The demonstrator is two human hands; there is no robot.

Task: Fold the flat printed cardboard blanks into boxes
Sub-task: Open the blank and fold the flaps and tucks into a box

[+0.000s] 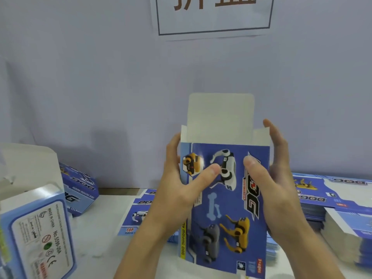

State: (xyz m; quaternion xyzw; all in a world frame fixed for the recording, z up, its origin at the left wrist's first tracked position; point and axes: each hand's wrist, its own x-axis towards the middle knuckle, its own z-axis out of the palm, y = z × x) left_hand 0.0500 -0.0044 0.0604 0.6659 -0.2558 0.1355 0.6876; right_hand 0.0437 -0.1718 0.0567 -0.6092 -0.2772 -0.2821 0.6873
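Blue printed cardboard box blank [227, 200] held upright between both hands, white top flap [220, 115] standing above the fingertips. Left hand [179, 184] grips left edge, thumb pressed on front panel. Right hand [275, 178] grips right edge, thumb on front, fingers curled behind
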